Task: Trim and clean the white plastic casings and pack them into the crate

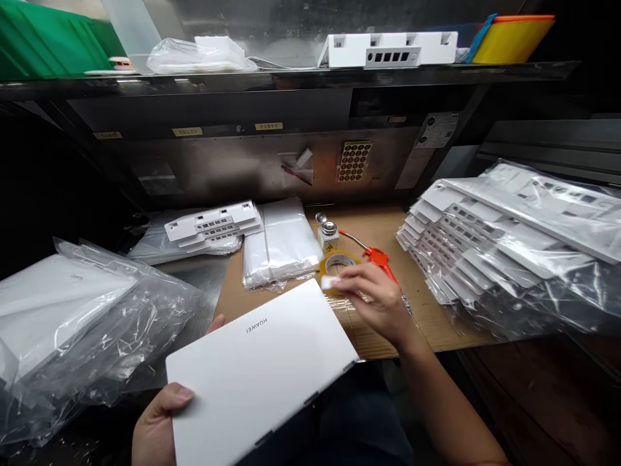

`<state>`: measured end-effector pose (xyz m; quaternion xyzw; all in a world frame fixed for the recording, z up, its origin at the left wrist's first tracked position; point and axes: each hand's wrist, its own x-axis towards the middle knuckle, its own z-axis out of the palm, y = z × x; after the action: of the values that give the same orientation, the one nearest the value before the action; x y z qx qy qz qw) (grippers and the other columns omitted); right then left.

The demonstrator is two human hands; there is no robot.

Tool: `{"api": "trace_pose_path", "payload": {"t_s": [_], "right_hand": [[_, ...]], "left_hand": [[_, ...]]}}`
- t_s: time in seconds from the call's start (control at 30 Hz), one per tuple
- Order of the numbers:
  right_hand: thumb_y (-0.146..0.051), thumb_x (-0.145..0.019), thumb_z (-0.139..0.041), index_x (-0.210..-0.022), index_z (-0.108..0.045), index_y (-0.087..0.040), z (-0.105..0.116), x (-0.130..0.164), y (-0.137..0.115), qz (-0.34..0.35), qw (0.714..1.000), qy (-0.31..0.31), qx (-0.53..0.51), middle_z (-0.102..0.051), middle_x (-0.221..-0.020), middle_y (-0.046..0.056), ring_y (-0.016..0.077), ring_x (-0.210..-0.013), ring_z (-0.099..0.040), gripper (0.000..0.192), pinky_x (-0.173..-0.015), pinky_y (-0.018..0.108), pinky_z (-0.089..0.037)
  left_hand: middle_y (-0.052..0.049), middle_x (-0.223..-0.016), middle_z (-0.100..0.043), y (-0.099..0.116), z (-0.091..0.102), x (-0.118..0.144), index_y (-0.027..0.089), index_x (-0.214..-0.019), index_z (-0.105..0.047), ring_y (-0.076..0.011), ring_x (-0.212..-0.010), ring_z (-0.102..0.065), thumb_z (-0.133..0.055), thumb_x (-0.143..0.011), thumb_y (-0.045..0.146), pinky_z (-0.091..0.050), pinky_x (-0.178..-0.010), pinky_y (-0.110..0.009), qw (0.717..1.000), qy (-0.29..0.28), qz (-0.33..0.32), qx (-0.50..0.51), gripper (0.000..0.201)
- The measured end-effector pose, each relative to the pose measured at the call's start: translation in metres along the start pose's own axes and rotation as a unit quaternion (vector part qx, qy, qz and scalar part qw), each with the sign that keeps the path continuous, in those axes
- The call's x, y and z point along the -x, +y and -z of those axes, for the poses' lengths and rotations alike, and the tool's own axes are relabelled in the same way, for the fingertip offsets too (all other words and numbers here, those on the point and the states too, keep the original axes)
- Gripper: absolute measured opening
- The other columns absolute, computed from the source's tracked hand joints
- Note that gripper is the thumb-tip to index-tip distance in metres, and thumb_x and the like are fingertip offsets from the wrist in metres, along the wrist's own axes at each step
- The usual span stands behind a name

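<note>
Holding one white panel [259,372] over your lap, at the bench edge.
Your left hand [158,427] clamps its near corner; your right hand [376,301] pinches one small white piece [328,283], possibly a wipe, beside one tape roll [339,264].

The panel [259,372] is plain white with grey HUAWEI lettering. The tape roll [339,264] is translucent yellow, and the air blow gun [381,260] beside it is orange-red. On the shelf, the folders [512,37] are yellow, orange and blue; the stacked trays [48,35] are green.
</note>
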<state>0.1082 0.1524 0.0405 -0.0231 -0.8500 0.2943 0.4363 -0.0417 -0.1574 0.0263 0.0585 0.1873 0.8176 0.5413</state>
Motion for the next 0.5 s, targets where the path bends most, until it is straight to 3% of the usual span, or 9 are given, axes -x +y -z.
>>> {"api": "trace_pose_path", "payload": {"t_s": [0.13, 0.2, 0.33, 0.5], "right_hand": [[-0.018, -0.094, -0.074, -0.11, -0.075, -0.027, 0.013, 0.002, 0.011, -0.115, 0.979, 0.165, -0.025, -0.071, -0.111, 0.006, 0.0227, -0.104, -0.069, 0.019, -0.09, 0.041, -0.059], [-0.024, -0.092, -0.076, -0.116, -0.073, -0.028, 0.016, 0.006, 0.011, -0.155, 0.968, 0.191, -0.047, -0.071, -0.112, 0.006, 0.0219, -0.103, -0.069, 0.024, -0.087, 0.039, -0.06], [-0.027, -0.087, -0.083, -0.123, -0.07, -0.029, 0.011, 0.015, 0.006, -0.185, 0.97, 0.144, -0.071, -0.073, -0.108, 0.003, 0.021, -0.099, -0.071, 0.038, -0.09, 0.039, -0.062], [-0.021, -0.089, -0.081, -0.127, -0.071, -0.03, 0.004, 0.017, -0.01, -0.153, 0.983, 0.083, -0.066, -0.074, -0.114, 0.005, 0.0219, -0.104, -0.072, 0.04, -0.092, 0.039, -0.061]], "left_hand": [[-0.004, -0.154, -0.058, 0.005, -0.003, -0.006, 0.034, -0.166, -0.013, -0.036, -0.144, -0.048, -0.036, -0.086, 0.01, -0.027, -0.121, -0.07, 0.996, -0.073, 0.042, 0.016, 0.087], [-0.005, -0.158, -0.053, 0.008, -0.001, -0.006, 0.033, -0.167, -0.011, -0.0357, -0.146, -0.047, -0.036, -0.086, 0.01, -0.025, -0.122, -0.068, 0.996, -0.082, 0.022, 0.032, 0.087], [-0.006, -0.158, -0.053, 0.009, 0.0, -0.002, 0.03, -0.167, -0.008, -0.0339, -0.147, -0.045, -0.036, -0.083, 0.007, -0.023, -0.124, -0.066, 0.997, -0.067, -0.018, 0.037, 0.092], [-0.006, -0.156, -0.055, 0.003, -0.003, 0.003, 0.029, -0.167, -0.01, -0.0353, -0.146, -0.046, -0.038, -0.079, 0.005, -0.023, -0.123, -0.068, 0.997, -0.048, -0.054, 0.02, 0.096]]}}
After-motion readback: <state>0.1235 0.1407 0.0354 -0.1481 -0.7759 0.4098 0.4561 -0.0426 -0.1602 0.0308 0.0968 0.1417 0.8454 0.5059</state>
